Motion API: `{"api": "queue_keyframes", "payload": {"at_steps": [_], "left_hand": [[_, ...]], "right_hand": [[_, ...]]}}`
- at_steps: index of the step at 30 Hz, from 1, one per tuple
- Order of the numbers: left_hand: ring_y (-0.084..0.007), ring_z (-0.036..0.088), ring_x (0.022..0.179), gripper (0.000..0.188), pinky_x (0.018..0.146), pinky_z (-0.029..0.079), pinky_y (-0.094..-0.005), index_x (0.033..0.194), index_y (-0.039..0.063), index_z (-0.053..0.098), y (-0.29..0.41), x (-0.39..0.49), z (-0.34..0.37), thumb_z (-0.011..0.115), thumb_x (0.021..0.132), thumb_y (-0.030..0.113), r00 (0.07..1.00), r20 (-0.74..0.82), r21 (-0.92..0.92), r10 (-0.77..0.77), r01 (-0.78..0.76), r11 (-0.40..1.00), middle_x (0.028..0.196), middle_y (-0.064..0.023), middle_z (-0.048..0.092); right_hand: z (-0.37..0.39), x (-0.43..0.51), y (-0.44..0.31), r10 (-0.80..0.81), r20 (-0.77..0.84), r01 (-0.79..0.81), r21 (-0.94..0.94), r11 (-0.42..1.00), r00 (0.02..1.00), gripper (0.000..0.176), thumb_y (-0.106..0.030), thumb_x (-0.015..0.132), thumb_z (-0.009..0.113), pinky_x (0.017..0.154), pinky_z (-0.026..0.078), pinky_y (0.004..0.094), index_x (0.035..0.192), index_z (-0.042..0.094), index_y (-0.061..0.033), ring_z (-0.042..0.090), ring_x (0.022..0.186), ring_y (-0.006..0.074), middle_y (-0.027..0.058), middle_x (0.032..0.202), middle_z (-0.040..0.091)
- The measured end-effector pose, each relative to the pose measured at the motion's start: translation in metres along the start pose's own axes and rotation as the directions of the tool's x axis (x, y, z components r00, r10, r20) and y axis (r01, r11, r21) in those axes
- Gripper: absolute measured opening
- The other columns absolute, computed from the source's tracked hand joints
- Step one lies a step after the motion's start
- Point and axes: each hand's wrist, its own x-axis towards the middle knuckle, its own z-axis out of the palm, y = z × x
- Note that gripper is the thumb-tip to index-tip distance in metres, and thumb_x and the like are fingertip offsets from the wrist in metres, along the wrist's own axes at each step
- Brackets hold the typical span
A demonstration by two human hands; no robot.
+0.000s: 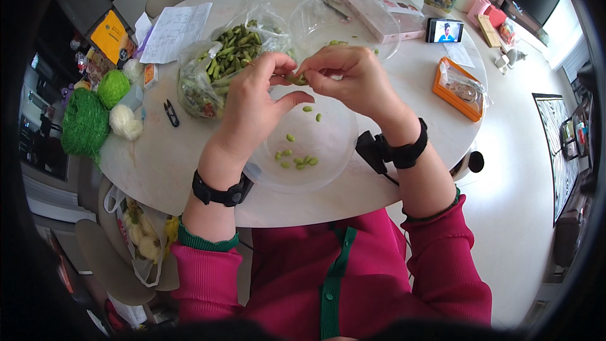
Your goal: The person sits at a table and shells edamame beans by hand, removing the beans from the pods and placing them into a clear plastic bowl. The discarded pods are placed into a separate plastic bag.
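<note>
Both hands meet above a clear plastic bowl [326, 170], pinching one green soybean pod [297, 79] between them. My left hand [260, 99] grips the pod's left end, its thumb spread toward the right. From the other side, my right hand [348, 76] holds the pod with thumb and fingertips. Several shelled green beans [307, 160] lie at the bottom of the bowl. Left of the hands, an opened clear plastic bag [191, 90] is full of green pods [236, 47]. Behind the right hand is a second clear plastic bowl [307, 19] with a few green bits.
Thread snips [171, 112] and green yarn [85, 121] are at the left, near a written paper sheet [177, 33]. An orange tray [457, 99], a propped phone [445, 31] and a pink box [369, 14] stand at the right. A bag [142, 232] rests on a chair.
</note>
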Motion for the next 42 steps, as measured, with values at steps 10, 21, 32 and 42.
{"api": "queue_keyframes", "payload": {"at_steps": [10, 21, 32, 42], "left_hand": [[-0.0233, 0.071, 0.080, 0.035, 0.068, 0.057, -0.0322, 0.098, 0.003, 0.058, -0.009, -0.001, 0.004, 0.084, 0.075, 0.005, 0.984, -0.045, 0.085, 0.173, -0.168, 0.982, 0.090, -0.0081, 0.068], [-0.0219, 0.072, 0.085, 0.022, 0.071, 0.059, -0.0308, 0.104, 0.000, 0.055, 0.006, -0.008, 0.005, 0.070, 0.088, -0.001, 0.986, -0.041, 0.113, 0.162, -0.157, 0.981, 0.103, -0.0125, 0.068], [-0.0190, 0.072, 0.083, 0.010, 0.072, 0.060, -0.0304, 0.107, -0.002, 0.055, 0.009, -0.003, 0.004, 0.055, 0.100, 0.005, 0.991, 0.043, -0.268, -0.127, 0.133, 0.954, 0.095, -0.0113, 0.067], [-0.0192, 0.071, 0.093, 0.011, 0.081, 0.061, -0.0333, 0.111, 0.003, 0.052, -0.003, 0.001, 0.000, 0.049, 0.104, 0.011, 0.909, 0.230, -0.566, -0.349, 0.416, 0.711, 0.101, -0.0091, 0.068]], "right_hand": [[-0.005, 0.003, 0.015, 0.192, 0.216, -0.268, 0.409, 0.872, 0.957, 0.019, -0.010, 0.092, 0.069, 0.076, 0.055, 0.0252, 0.101, 0.072, 0.0057, 0.068, 0.083, 0.0119, 0.0076, 0.090, 0.072], [-0.012, 0.003, 0.014, 0.188, 0.287, -0.309, 0.470, 0.827, 0.939, 0.027, -0.019, 0.097, 0.066, 0.078, 0.053, 0.0251, 0.110, 0.068, 0.0054, 0.065, 0.084, 0.0109, 0.0059, 0.092, 0.071], [-0.007, 0.003, 0.015, 0.232, 0.255, -0.333, 0.495, 0.803, 0.939, 0.025, -0.017, 0.098, 0.063, 0.077, 0.054, 0.0253, 0.108, 0.068, 0.0047, 0.066, 0.081, 0.0111, 0.0058, 0.091, 0.071], [-0.005, 0.004, 0.019, 0.334, 0.258, -0.421, 0.494, 0.761, 0.907, 0.023, -0.018, 0.097, 0.064, 0.074, 0.056, 0.0261, 0.104, 0.069, 0.0044, 0.066, 0.077, 0.0119, 0.0063, 0.088, 0.071]]}}
